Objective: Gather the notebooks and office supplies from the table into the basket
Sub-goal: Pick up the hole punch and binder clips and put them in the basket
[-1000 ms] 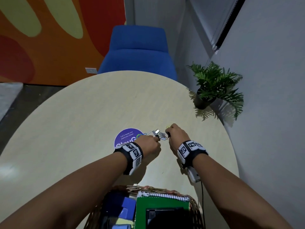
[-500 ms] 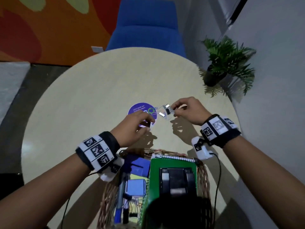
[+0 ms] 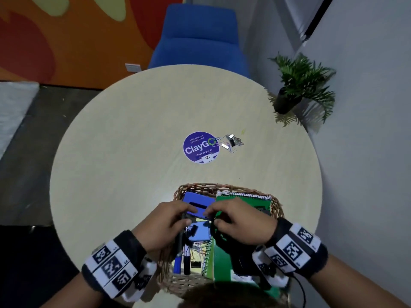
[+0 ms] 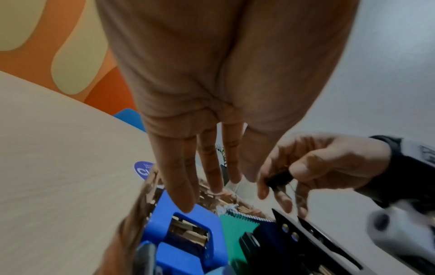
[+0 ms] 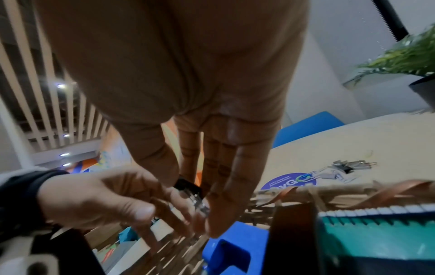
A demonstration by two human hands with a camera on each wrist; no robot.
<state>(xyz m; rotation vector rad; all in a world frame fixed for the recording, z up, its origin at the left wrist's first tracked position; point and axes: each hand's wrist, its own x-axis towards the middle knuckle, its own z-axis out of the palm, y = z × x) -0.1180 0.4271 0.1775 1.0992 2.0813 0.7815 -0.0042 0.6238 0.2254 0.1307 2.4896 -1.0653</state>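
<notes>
Hovering over the wicker basket (image 3: 275,205), both hands meet above its far left corner. The right hand (image 3: 239,223) pinches a small black binder clip (image 4: 278,179) between thumb and fingertips, directly over the basket's inside, so the drop is likely straight down. The left hand (image 3: 164,225) is beside it, fingers hanging fairly straight and relaxed, grasping nothing that shows; its fingertips (image 4: 186,204) are just above a blue plastic holder (image 3: 199,202) already in the basket. A green spiral notebook (image 3: 242,198) with a black hole punch on it fills the basket's right side, and a blue marker (image 3: 178,262) lies near the left wall.

Still out on the tabletop (image 3: 115,152) is a little cluster of binder clips and paper clips (image 3: 232,142), touching the right edge of the purple round sticker (image 3: 201,147), well beyond the basket. It lies ahead and slightly right, nearer the right hand, with nothing between. A potted plant (image 3: 300,90) sits at the tabletop's far right edge.
</notes>
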